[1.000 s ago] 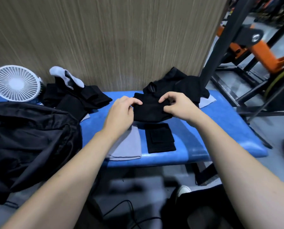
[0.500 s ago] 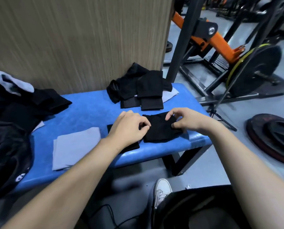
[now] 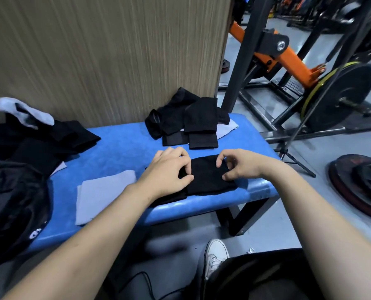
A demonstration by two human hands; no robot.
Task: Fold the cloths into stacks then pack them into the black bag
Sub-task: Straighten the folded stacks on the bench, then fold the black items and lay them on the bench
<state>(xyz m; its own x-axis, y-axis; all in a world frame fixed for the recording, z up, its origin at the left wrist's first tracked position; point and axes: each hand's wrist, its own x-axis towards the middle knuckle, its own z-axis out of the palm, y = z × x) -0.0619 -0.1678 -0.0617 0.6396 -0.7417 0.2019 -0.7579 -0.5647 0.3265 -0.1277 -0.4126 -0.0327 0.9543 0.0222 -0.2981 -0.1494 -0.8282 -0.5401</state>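
Note:
A folded black cloth (image 3: 208,178) lies flat near the front edge of the blue bench (image 3: 124,148). My left hand (image 3: 169,172) pinches its left edge, partly covering another black cloth (image 3: 169,197) beneath. My right hand (image 3: 238,165) hovers at the cloth's right end, fingers curled but apart, thumb tip touching the fabric. A folded grey cloth (image 3: 102,195) lies to the left. The black bag (image 3: 13,208) sits at the bench's left end. Unfolded black cloths (image 3: 191,120) are piled at the back right.
A second heap of black cloths (image 3: 39,144) with a pale grey one (image 3: 24,113) on top lies at the back left. A wooden panel rises behind the bench. A barbell plate (image 3: 342,98) and floor plates (image 3: 359,185) stand to the right. My white shoe (image 3: 214,254) is below the bench.
Both hands brought the black cloth from the back pile to the front edge and laid it flat. My right hand's fingers have spread apart. The view swung to the right.

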